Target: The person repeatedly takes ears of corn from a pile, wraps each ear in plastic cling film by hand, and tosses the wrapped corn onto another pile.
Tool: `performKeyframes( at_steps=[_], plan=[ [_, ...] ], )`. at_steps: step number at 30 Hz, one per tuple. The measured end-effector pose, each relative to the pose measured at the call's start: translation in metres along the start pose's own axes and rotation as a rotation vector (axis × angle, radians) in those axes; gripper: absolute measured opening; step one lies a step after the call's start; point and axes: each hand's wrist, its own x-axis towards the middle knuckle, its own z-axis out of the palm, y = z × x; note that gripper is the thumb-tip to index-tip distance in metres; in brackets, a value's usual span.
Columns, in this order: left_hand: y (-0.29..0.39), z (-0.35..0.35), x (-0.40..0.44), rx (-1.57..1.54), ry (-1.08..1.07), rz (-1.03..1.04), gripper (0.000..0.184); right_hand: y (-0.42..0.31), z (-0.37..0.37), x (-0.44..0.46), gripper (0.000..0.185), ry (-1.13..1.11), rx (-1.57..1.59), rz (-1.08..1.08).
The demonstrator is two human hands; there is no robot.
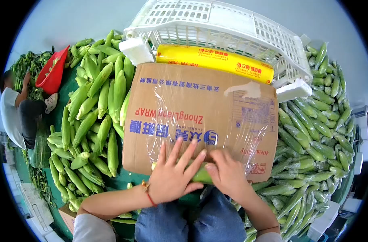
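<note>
A green ear of corn lies crosswise at the near edge of a cardboard box, partly hidden under my hands. Clear plastic film stretches over the box top. My left hand rests palm down across the corn, open, its fingers spread over the film. At the corn's right end, my right hand is closed with bent fingers; its thumb lies against the husk. A yellow roll of cling film sits along the far edge of the box.
Behind the roll stands a white plastic crate on its side. Unwrapped corn is heaped at left, film-wrapped corn at right. At far left a person sits near a red basin.
</note>
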Motion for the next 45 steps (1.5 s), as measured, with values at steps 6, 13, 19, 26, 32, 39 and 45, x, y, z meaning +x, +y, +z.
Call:
performKeyframes(
  at_steps=[6, 13, 19, 26, 32, 39, 45],
  plan=[
    [-0.072, 0.004, 0.094, 0.087, 0.227, -0.236, 0.074, 0.015, 0.001, 0.009, 0.055, 0.253, -0.199, -0.442],
    [-0.112, -0.041, 0.157, 0.174, 0.195, -0.071, 0.046, 0.037, -0.014, 0.103, 0.08, 0.192, -0.399, -0.433],
    [-0.044, -0.028, 0.057, -0.002, 0.236, 0.013, 0.042, 0.015, -0.019, 0.078, 0.067, 0.045, -0.32, -0.464],
    [-0.054, -0.001, 0.062, -0.033, 0.201, 0.04, 0.061, 0.011, -0.021, 0.057, 0.067, 0.096, -0.254, -0.349],
    [-0.113, -0.011, 0.171, -0.056, -0.118, 0.024, 0.068, 0.028, -0.01, 0.106, 0.068, 0.282, -0.506, -0.521],
    [-0.115, -0.015, 0.189, 0.208, -0.289, 0.048, 0.074, 0.006, -0.026, 0.072, 0.063, -0.09, -0.229, -0.369],
    [-0.115, -0.031, 0.167, -0.16, -0.104, 0.004, 0.07, 0.012, -0.035, -0.041, 0.07, -0.615, 0.24, -0.095]
  ],
)
